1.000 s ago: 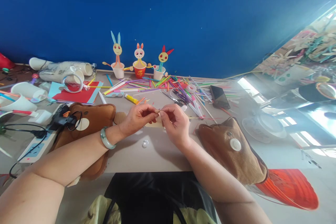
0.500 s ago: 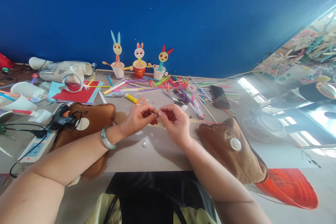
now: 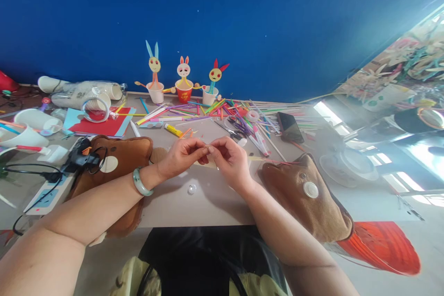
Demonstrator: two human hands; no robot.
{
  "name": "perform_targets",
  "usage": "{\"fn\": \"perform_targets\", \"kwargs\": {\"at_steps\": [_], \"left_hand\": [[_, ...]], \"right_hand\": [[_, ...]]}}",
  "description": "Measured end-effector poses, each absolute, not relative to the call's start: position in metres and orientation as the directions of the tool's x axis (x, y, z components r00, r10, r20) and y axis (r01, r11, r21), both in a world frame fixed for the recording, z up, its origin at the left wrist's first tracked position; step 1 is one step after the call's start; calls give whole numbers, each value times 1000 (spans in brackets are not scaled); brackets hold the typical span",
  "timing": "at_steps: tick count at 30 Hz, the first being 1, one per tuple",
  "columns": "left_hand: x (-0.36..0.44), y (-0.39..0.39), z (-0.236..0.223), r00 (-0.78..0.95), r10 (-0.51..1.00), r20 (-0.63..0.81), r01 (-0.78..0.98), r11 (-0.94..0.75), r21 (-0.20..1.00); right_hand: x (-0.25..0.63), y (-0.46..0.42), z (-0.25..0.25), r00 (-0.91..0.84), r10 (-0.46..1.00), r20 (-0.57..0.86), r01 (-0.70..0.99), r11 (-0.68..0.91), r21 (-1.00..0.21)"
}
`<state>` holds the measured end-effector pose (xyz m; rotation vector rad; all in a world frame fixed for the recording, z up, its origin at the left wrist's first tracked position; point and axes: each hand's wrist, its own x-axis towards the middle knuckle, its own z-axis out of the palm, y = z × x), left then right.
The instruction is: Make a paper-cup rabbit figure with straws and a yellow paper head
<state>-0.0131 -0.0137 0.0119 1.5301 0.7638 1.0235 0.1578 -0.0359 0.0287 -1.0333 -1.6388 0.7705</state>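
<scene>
My left hand [image 3: 185,155] and my right hand [image 3: 229,159] meet above the table, thumbs and forefingers pinched tip to tip. Whatever small thing they hold between them is mostly hidden by the fingers. A thin white end shows beneath my right fingers. On the tabletop below lies a small clear round piece [image 3: 192,189]. Just beyond the hands are a yellow glue tube [image 3: 173,130], some orange strips [image 3: 186,132] and a pair of scissors [image 3: 231,135]. A jade-coloured bangle [image 3: 141,182] circles my left wrist.
Three rabbit figures in paper cups [image 3: 184,94] stand along the blue wall. Coloured sticks [image 3: 243,120] and a phone [image 3: 290,127] lie at the back. Brown plush warmers flank me, a left one [image 3: 121,185] and a right one [image 3: 308,199]. A power strip [image 3: 50,194] sits far left, a red bucket [image 3: 385,247] lower right.
Both hands stay pinched together in nearly the same place. The fingertips have shifted slightly, so less of the small piece between them shows.
</scene>
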Motion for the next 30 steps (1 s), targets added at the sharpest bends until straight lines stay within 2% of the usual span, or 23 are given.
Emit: {"fn": "perform_targets", "kwargs": {"at_steps": [12,16,19,23,27,30], "left_hand": [[-12,-12,8,385,894,228,-184,-167,969],[-10,-11,6,378,899,220,-224,-142,964],[-9,-10,5,354,915,196,-249,-110,962],[-9,-9,3,345,926,152,-217,-79,973],[-9,-9,6,322,943,88,-203,-22,979],[-9,-10,10,306,949,79,-208,-14,978]], "right_hand": [[159,-34,24,-68,903,424,285,425,-859],[158,-34,22,-68,861,504,312,498,-809],[160,-34,21,-127,750,649,423,633,-648],[165,-36,19,-272,542,795,542,769,-339],[171,-36,16,-386,400,831,629,773,-80],[175,-35,13,-454,337,825,674,735,71]]}}
